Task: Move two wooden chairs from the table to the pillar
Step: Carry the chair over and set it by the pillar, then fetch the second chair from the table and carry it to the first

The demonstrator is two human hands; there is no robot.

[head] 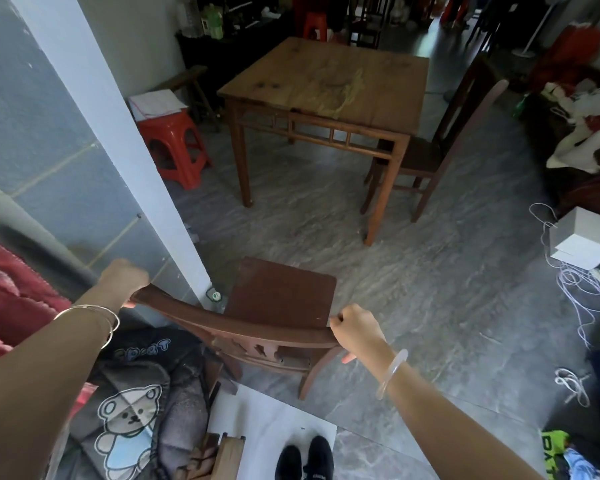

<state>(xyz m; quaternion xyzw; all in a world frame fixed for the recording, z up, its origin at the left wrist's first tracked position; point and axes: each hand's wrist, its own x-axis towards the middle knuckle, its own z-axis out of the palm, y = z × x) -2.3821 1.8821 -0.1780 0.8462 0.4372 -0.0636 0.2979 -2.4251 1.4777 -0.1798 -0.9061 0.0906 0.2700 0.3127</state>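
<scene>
A dark wooden chair (281, 299) stands right in front of me, its seat next to the foot of the white pillar (118, 133). My left hand (125, 277) grips the left end of its curved top rail. My right hand (355, 327) grips the right end of the same rail. A second wooden chair (444, 147) stands at the right side of the square wooden table (326, 84), its seat tucked partly under the tabletop.
A red plastic stool (174, 147) with papers on it stands left of the table, behind the pillar. White cables (582, 289) and a white box (584, 240) lie on the floor at right. A bear-print cushion (136, 410) and red cloth lie at lower left.
</scene>
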